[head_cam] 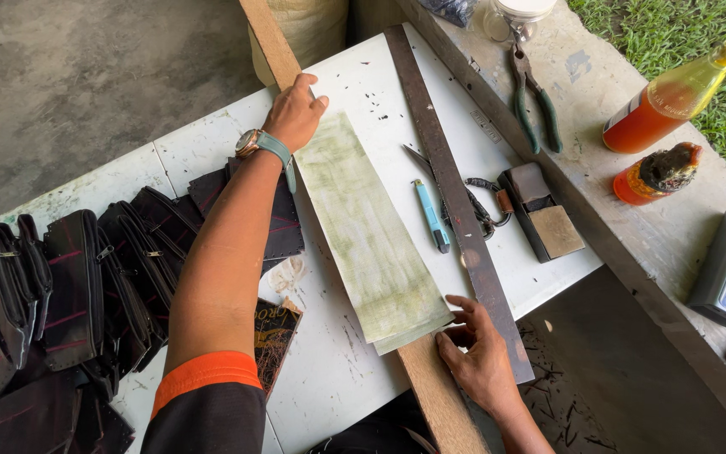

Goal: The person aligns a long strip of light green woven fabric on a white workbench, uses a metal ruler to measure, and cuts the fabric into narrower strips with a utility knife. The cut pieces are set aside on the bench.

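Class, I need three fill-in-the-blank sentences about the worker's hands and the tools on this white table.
1. The left hand presses the far end of the pale green ____ sheet.
2. The light blue utility knife lies just left of the long dark metal ____.
3. The right hand rests at the sheet's ____ end.

Missing: rectangular; ruler; near

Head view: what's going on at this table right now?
A person presses a long pale greenish sheet flat over a wooden plank on a white table. The left hand holds its far end, the right hand its near corner. A rusty metal straightedge lies alongside, with a blue utility knife between them.
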